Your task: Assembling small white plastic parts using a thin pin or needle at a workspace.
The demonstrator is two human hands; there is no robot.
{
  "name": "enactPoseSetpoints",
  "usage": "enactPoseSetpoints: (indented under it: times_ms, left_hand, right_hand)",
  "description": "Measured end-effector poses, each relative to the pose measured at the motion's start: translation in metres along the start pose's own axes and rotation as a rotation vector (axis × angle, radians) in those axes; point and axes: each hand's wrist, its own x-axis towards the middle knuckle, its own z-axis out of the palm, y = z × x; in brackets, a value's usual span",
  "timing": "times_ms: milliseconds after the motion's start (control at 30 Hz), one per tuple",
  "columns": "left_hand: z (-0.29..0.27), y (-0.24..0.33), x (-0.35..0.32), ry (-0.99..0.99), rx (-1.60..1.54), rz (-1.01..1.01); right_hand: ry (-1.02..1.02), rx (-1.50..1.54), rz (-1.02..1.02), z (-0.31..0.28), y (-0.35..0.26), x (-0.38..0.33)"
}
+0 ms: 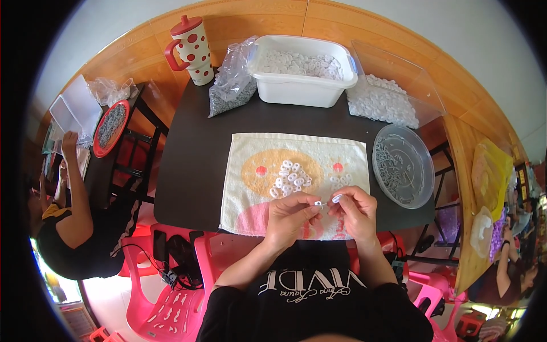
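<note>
Below and right of the frame's centre, a white oval piece (337,198) sits at the fingertips of the right grip (357,212), pinched on it, long axis slanting up rightward. The left grip (290,216), likewise pinched, holds a small white part (318,203) jutting rightward above the towel (235,182).

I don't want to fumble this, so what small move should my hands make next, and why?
Perhaps line up the small white piece pinched by the left hand with the oval white piece in the right hand: they sit close together, though whether they touch is unclear.
</note>
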Motion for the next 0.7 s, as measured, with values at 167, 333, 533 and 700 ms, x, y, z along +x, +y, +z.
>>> enactPoseSetpoints:
  times_ms: [167,333,533,700]
  left_hand:
    - [-0.001,0.0,-0.001,0.005,-0.006,-0.001]
    - [-0.001,0.002,-0.002,0.017,0.002,0.012]
    - [0.004,0.007,-0.003,0.026,0.015,-0.036]
    - [0.005,0.008,-0.004,0.04,0.031,-0.027]
  right_hand:
    - [0.054,0.053,0.03,0.008,-0.006,0.001]
    - [-0.045,-0.056,-0.044,0.01,-0.011,-0.001]
    - [-0.057,-0.149,-0.132,0.016,-0.01,-0.001]
    - [-0.066,-0.168,-0.158,0.019,-0.011,-0.002]
